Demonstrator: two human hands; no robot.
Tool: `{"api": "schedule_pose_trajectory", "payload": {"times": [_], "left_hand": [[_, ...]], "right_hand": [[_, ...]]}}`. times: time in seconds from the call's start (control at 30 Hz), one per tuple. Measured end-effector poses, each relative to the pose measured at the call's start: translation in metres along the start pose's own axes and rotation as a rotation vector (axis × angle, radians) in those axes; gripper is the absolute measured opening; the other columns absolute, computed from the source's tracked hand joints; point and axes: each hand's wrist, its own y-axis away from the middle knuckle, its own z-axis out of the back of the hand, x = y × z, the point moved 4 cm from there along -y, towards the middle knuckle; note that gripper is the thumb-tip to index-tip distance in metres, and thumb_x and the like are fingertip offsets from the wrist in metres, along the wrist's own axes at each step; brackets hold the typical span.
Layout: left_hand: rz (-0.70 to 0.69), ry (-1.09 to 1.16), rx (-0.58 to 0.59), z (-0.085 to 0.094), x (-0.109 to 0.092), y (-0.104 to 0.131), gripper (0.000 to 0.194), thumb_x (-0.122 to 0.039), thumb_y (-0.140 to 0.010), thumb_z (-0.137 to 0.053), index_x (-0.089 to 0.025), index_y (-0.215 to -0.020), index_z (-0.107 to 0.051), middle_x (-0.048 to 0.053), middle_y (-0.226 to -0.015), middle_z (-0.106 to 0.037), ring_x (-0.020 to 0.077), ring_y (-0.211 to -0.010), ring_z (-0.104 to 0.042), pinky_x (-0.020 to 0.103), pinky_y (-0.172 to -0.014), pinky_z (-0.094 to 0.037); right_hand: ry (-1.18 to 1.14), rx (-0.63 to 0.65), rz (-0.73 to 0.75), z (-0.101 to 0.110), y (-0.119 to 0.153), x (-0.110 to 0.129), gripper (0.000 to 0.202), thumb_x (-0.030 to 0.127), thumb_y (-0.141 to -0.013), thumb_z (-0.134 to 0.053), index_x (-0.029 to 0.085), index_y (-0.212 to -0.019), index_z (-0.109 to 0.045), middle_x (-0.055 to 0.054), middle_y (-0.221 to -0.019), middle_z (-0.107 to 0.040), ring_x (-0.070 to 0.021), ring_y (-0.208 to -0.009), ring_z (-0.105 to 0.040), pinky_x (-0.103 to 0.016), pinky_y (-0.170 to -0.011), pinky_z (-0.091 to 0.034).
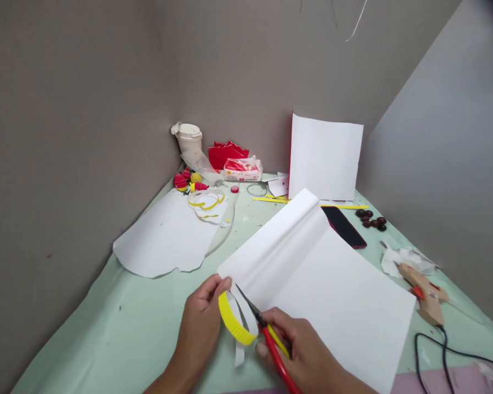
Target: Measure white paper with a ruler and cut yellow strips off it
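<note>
My left hand pinches the near left corner of a large white sheet, its thumb on top. A yellow ribbed paper loop, pale on the inside, sits right beside those fingers; whether they also grip it is hard to tell. A narrow white strip hangs below the loop. In my right hand are scissors with red and yellow handles and dark, pointed blades. Their tip lies at the sheet's edge, close to my left thumb, and the blades pass beside the loop.
Left lies a cut white sheet with yellow-and-white rings behind it. A white cup, tissue pack and upright white board stand at the back. Rightward are a phone, dark beads and a corded glue gun.
</note>
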Motion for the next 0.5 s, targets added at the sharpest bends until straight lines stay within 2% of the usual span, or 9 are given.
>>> {"api": "schedule_pose_trajectory", "payload": {"times": [0.23, 0.5], "left_hand": [[-0.009, 0.012, -0.027, 0.0015, 0.0037, -0.0005, 0.036, -0.054, -0.080, -0.069, -0.019, -0.079, -0.065, -0.003, -0.067, -0.054, 0.0129, -0.063, -0.045, 0.021, -0.058, -0.040], [-0.003, 0.019, -0.044, 0.0015, 0.0011, 0.0001, 0.036, -0.054, -0.078, -0.070, -0.019, -0.076, -0.064, -0.004, -0.063, -0.053, 0.0120, -0.058, -0.044, 0.020, -0.053, -0.039]], "right_hand": [[-0.256, 0.085, -0.067, -0.0036, 0.0000, -0.0041, 0.025, 0.036, -0.082, -0.072, 0.019, -0.087, -0.054, 0.009, -0.062, -0.033, -0.0090, -0.055, -0.028, -0.022, -0.050, -0.025], [-0.144, 0.055, -0.003, -0.0017, -0.0003, -0.0013, 0.025, 0.037, -0.082, -0.072, 0.019, -0.084, -0.054, 0.009, -0.059, -0.034, -0.0091, -0.054, -0.029, -0.023, -0.050, -0.024]]}}
